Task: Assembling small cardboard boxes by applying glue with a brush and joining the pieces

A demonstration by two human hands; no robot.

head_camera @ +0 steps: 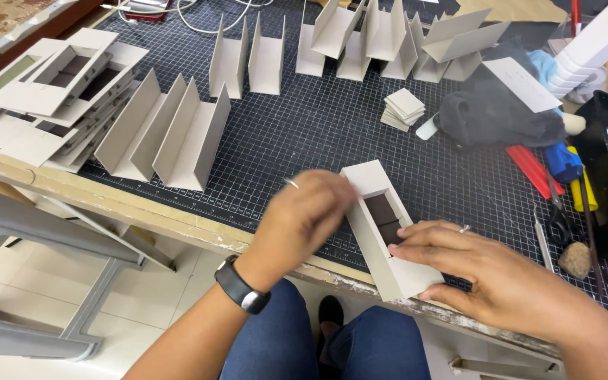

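Note:
A long grey cardboard box frame point(388, 232) with an open window lies on the black cutting mat point(304, 134) near the table's front edge. My left hand point(304, 218), with a black watch on the wrist, is curled against the box's left side wall. My right hand point(487, 271) lies flat along the box's right side, fingers pressing its edge near the window. Both hands hold the box between them.
Folded grey L-shaped cardboard pieces point(170, 134) stand on the mat at left and along the back point(381, 35). Flat cut-out boards point(51, 91) are stacked far left. A small square stack point(404, 109), dark cloth point(494, 112), scissors and tools point(564, 190) lie right.

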